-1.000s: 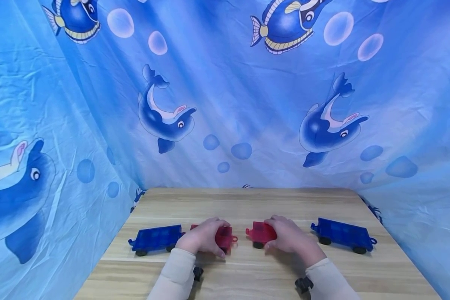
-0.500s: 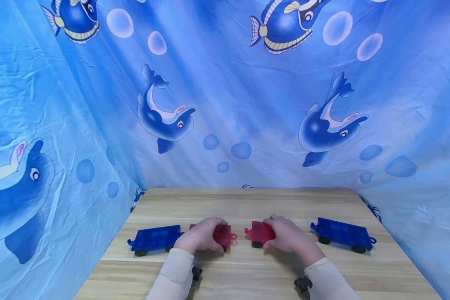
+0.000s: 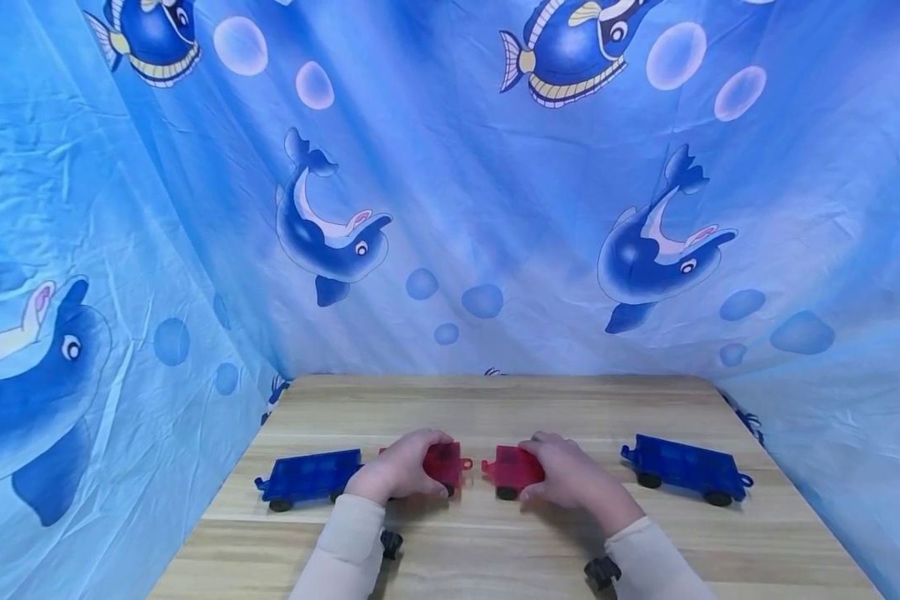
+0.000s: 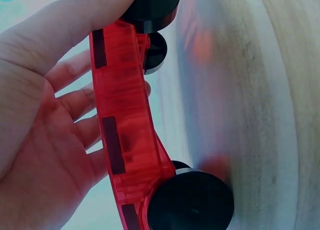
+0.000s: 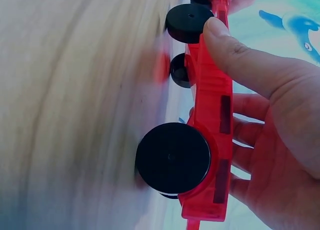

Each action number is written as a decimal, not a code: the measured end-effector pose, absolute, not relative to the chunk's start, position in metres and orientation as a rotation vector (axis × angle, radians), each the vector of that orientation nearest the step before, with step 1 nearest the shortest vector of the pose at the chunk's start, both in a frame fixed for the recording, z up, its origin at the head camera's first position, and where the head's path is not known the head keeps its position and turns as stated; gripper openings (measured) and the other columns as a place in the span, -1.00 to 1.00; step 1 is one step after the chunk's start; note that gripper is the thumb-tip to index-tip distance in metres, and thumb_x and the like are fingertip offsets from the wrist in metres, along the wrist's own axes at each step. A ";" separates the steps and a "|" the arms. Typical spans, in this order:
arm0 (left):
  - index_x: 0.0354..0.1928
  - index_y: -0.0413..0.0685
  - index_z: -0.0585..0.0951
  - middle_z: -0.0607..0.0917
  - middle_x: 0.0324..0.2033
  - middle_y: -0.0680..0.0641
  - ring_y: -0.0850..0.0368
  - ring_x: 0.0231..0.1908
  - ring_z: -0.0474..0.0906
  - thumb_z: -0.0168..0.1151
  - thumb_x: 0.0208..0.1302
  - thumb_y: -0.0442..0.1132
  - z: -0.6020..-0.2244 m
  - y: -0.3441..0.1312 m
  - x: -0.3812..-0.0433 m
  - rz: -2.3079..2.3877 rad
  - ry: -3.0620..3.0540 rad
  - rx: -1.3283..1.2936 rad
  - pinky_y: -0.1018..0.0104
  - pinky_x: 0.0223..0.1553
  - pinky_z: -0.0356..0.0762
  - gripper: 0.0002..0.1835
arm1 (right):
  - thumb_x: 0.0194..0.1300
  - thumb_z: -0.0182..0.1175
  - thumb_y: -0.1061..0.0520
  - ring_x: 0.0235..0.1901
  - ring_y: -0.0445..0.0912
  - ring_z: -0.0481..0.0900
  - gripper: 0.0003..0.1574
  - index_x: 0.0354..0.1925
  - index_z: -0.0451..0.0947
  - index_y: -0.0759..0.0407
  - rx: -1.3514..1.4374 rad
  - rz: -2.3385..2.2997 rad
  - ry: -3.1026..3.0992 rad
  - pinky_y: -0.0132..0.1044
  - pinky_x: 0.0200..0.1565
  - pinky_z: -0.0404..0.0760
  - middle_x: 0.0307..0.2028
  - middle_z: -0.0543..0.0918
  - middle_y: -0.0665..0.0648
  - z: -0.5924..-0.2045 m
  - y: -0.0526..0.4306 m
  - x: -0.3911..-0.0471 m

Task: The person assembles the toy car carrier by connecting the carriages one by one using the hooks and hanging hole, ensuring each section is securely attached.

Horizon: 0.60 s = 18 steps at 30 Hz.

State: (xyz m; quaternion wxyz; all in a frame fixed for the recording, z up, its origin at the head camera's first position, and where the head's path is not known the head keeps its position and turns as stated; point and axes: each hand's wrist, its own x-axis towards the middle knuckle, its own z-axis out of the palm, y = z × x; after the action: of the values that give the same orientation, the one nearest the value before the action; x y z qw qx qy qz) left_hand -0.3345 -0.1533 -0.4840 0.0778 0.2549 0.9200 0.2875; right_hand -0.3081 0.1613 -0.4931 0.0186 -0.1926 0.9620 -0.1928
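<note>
My left hand [image 3: 401, 467] grips a translucent red toy train car [image 3: 444, 463] from above, its small loop pointing right. The thumb lies along the near side, by a black wheel [image 4: 152, 9], and the fingers reach round the far side. My right hand [image 3: 566, 471] likewise holds a second red train car [image 3: 513, 468], whose hook points left at that loop. Only a narrow gap parts loop and hook in the head view. The right thumb [image 5: 225, 40] presses beside a front wheel. Palms and fingers cover the outer ends of both red cars in the head view.
A blue train car [image 3: 317, 475] stands on the left, its right end close to my left hand. Another blue car [image 3: 686, 465] stands apart on the right. All are on a wooden table [image 3: 495, 408], with a sea-print cloth [image 3: 450, 208] behind and at the sides.
The right hand has slid its red car a little left. The left car's loop end has shifted slightly up in the head view, and the gap between the two has narrowed. Blue cars stay put.
</note>
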 end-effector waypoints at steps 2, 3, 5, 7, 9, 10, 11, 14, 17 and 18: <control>0.37 0.03 0.56 0.65 0.16 0.03 0.04 0.10 0.58 0.74 -0.02 -0.12 -0.484 -0.154 -0.335 0.875 2.748 0.751 0.03 0.08 0.64 -0.14 | -0.02 0.68 -0.20 0.22 0.15 0.54 0.10 0.40 0.53 0.15 -0.610 -0.606 2.980 0.20 0.25 0.52 0.26 0.58 0.18 -0.492 0.159 -0.307; 0.38 0.04 0.55 0.65 0.16 0.03 0.04 0.10 0.58 0.74 -0.02 -0.12 -0.484 -0.154 -0.335 0.883 2.743 0.744 0.04 0.08 0.64 -0.14 | -0.02 0.68 -0.20 0.22 0.16 0.54 0.10 0.40 0.53 0.15 -0.610 -0.613 2.975 0.20 0.25 0.52 0.27 0.58 0.18 -0.492 0.159 -0.307; 0.39 0.04 0.55 0.65 0.16 0.03 0.06 0.09 0.57 0.73 -0.01 -0.12 -0.483 -0.154 -0.335 0.885 2.742 0.736 0.05 0.07 0.65 -0.13 | -0.03 0.69 -0.20 0.24 0.18 0.53 0.10 0.40 0.53 0.14 -0.603 -0.623 2.968 0.21 0.25 0.52 0.29 0.56 0.20 -0.491 0.157 -0.307; 0.39 0.04 0.54 0.65 0.15 0.04 0.06 0.09 0.58 0.73 -0.01 -0.11 -0.483 -0.154 -0.335 0.896 2.739 0.731 0.06 0.07 0.65 -0.13 | -0.03 0.69 -0.21 0.27 0.19 0.51 0.12 0.41 0.52 0.12 -0.591 -0.628 2.965 0.22 0.27 0.51 0.33 0.54 0.20 -0.492 0.156 -0.306; 0.39 0.02 0.53 0.64 0.15 0.03 0.05 0.09 0.58 0.73 -0.01 -0.12 -0.483 -0.154 -0.336 0.918 2.732 0.731 0.06 0.07 0.65 -0.13 | -0.04 0.69 -0.22 0.29 0.21 0.49 0.13 0.42 0.51 0.11 -0.584 -0.637 2.963 0.23 0.27 0.50 0.36 0.52 0.21 -0.492 0.155 -0.307; 0.40 0.01 0.53 0.64 0.15 0.03 0.05 0.08 0.58 0.73 -0.01 -0.12 -0.482 -0.154 -0.336 0.929 2.728 0.727 0.06 0.07 0.65 -0.12 | -0.05 0.69 -0.22 0.30 0.21 0.48 0.14 0.42 0.51 0.11 -0.592 -0.639 2.967 0.24 0.28 0.49 0.36 0.51 0.22 -0.493 0.155 -0.307; 0.40 0.02 0.53 0.64 0.15 0.03 0.05 0.08 0.57 0.73 0.00 -0.13 -0.482 -0.154 -0.336 0.944 2.723 0.721 0.06 0.07 0.65 -0.12 | -0.05 0.69 -0.23 0.30 0.22 0.48 0.14 0.42 0.51 0.11 -0.601 -0.639 2.970 0.24 0.28 0.49 0.37 0.51 0.22 -0.493 0.154 -0.307; 0.41 0.01 0.52 0.64 0.16 0.02 0.04 0.09 0.57 0.73 0.00 -0.15 -0.481 -0.154 -0.336 0.979 2.703 0.707 0.04 0.08 0.65 -0.12 | -0.05 0.69 -0.23 0.27 0.21 0.51 0.15 0.42 0.51 0.14 -0.654 -0.636 2.977 0.23 0.27 0.49 0.33 0.54 0.23 -0.495 0.153 -0.306; 0.41 0.00 0.51 0.64 0.17 0.01 0.03 0.10 0.57 0.73 0.00 -0.16 -0.480 -0.154 -0.335 1.003 2.685 0.696 0.04 0.10 0.65 -0.11 | -0.05 0.68 -0.23 0.25 0.21 0.53 0.15 0.41 0.51 0.17 -0.687 -0.636 2.976 0.24 0.27 0.48 0.31 0.55 0.23 -0.495 0.152 -0.305; 0.42 0.00 0.51 0.64 0.17 0.01 0.03 0.10 0.58 0.73 0.01 -0.16 -0.481 -0.154 -0.334 1.010 2.679 0.692 0.04 0.11 0.65 -0.11 | -0.05 0.68 -0.23 0.24 0.21 0.53 0.15 0.41 0.52 0.17 -0.691 -0.637 2.974 0.24 0.26 0.48 0.30 0.56 0.23 -0.495 0.151 -0.305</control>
State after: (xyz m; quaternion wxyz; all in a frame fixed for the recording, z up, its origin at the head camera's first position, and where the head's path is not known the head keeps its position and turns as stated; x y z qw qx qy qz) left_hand -0.3344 -0.1536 -0.4805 0.0979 0.2339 0.9052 0.3411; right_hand -0.3045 0.1514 -0.4949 0.0113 -0.2215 0.9535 -0.2041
